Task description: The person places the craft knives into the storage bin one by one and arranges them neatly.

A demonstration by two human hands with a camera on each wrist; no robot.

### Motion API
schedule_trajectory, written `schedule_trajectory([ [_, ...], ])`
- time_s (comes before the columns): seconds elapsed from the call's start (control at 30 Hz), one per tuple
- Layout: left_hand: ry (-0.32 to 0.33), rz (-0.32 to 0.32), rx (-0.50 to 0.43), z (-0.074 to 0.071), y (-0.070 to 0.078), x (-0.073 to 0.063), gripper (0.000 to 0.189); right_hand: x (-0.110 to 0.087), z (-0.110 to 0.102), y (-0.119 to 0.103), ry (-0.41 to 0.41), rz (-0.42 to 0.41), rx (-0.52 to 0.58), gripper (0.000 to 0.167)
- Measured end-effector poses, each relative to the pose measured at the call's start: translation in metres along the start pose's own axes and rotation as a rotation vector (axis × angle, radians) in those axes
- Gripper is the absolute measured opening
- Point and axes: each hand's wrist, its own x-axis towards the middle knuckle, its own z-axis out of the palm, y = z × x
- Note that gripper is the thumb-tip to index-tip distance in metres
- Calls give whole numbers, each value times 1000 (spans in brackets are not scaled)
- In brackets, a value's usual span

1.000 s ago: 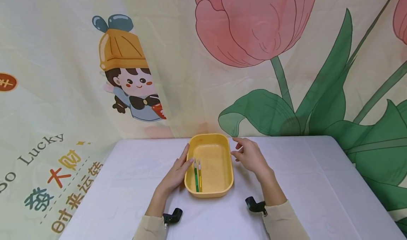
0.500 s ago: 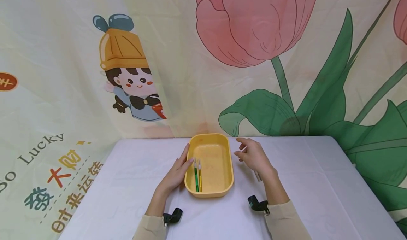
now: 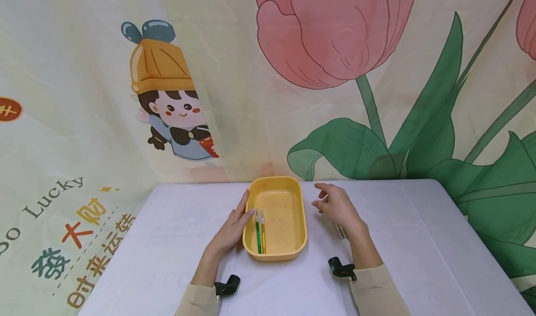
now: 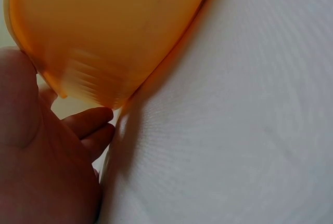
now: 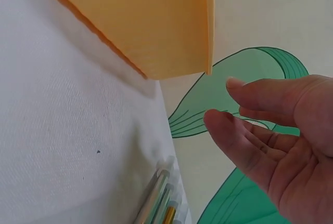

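My left hand holds the left wall of a yellow plastic tray, thumb over the rim and fingers along the outside. In the left wrist view its fingertips touch the tray's outer wall. Inside the tray, along its left side, lie two slim pen-like sticks with pale tips, one green and one yellow. My right hand hovers just right of the tray with nothing between thumb and fingers. Below it lie several similar sticks with clear caps, partly hidden by the hand in the head view.
A white cloth covers the table. Behind its back edge hangs a printed backdrop with a tulip and a cartoon figure. A small black camera sits on the right wrist, and another camera on the left.
My right hand has drawn away from the tray's right rim, a little to the right, and the sticks below it have come into sight. The left hand and tray stay put.
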Motion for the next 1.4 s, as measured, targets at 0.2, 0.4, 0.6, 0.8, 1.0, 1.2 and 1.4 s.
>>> schedule_trajectory([
  [0.2, 1, -20, -2, 1, -1, -1, 63, 1, -3, 7, -4, 29, -36, 57],
  [0.4, 1, -15, 0, 0, -1, -1, 63, 1, -5, 13, -2, 32, -59, 56],
  [0.6, 0, 19, 7, 0, -1, 0, 64, 1, -4, 21, 4, 65, -88, 56],
  [0.8, -1, 40, 7, 0, -2, 1, 64, 2, -2, 25, 5, 56, -90, 54],
  [1.0, 1, 29, 15, 0, -2, 2, 64, 3, -1, 28, -1, 56, -118, 52],
  [1.2, 1, 25, 10, -1, 0, 1, 64, 5, 1, 30, -10, 73, -132, 52],
  [1.4, -8, 30, 8, 0, 0, 1, 64, 6, 2, 30, -17, 89, -132, 51],
])
